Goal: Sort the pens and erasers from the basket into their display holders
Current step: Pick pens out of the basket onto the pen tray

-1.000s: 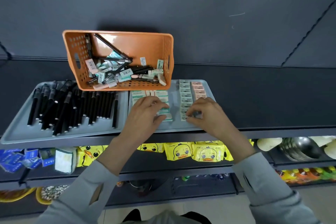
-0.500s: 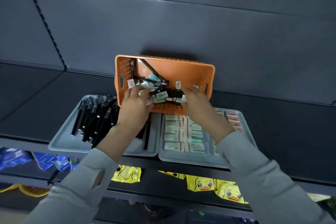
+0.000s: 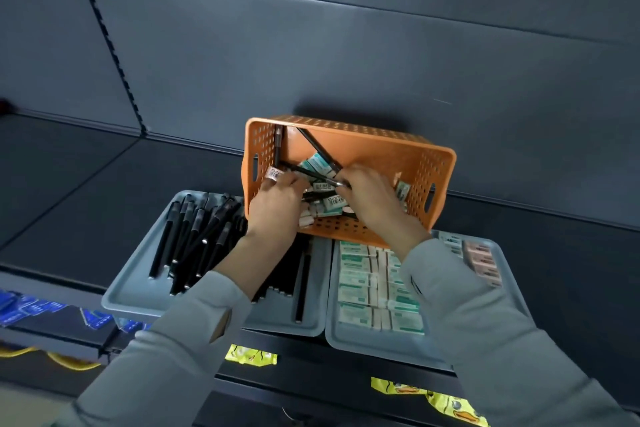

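While the orange basket [image 3: 349,130] lies tipped toward the person, sorting looks midway.
Right hand [image 3: 375,199] pinches a black pen [image 3: 311,174]; left hand [image 3: 277,206] curls among erasers [image 3: 334,200], grip unclear. Tangled pens could drag erasers out onto the shelf [image 3: 138,184].

Orange perforated basket [image 3: 398,149], black pens [image 3: 194,236], grey trays [image 3: 138,291], green-white erasers [image 3: 360,274].

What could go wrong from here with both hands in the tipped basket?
The orange basket is tipped open toward the person, so loose erasers may spill into the pen tray below. The right hand seems to pinch a black pen that lies crossed with others. Pulling it may drag neighbours out.
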A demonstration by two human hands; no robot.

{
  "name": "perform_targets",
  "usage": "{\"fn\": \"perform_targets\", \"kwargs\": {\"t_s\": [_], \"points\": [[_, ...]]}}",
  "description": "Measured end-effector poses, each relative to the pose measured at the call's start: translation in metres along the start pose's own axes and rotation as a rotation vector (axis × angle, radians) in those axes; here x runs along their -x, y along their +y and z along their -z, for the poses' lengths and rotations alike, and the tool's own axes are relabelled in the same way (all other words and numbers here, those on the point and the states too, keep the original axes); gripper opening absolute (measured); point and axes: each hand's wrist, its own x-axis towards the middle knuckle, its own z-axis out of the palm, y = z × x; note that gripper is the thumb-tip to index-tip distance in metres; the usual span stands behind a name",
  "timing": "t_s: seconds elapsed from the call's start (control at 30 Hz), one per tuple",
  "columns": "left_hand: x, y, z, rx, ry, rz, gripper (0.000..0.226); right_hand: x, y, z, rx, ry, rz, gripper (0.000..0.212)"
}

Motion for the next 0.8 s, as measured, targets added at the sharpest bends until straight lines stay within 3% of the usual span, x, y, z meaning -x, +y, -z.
{"fn": "perform_targets", "kwargs": {"t_s": [0.17, 0.27, 0.5, 0.63, 0.8], "points": [[0.003, -0.001, 0.005, -0.115, 0.199, -0.055, 0.023, -0.019, -0.001, 0.009, 0.019, 0.145, -0.129, 0.024], [0.000, -0.005, 0.007, -0.151, 0.235, -0.036, 0.027, -0.030, -0.009, 0.006, 0.040, 0.091, -0.115, 0.026], [-0.001, 0.007, 0.016, -0.245, -0.018, 0.043, 0.043, -0.045, -0.015, -0.005, 0.138, -0.072, -0.118, 0.038], [-0.013, 0.017, 0.016, -0.044, -0.147, 0.142, 0.055, -0.027, 0.000, -0.001, 0.208, -0.059, -0.087, 0.045], [-0.030, 0.020, 0.008, 0.117, -0.127, 0.134, 0.040, 0.011, 0.016, 0.017, 0.232, 0.051, -0.154, 0.048]]}}
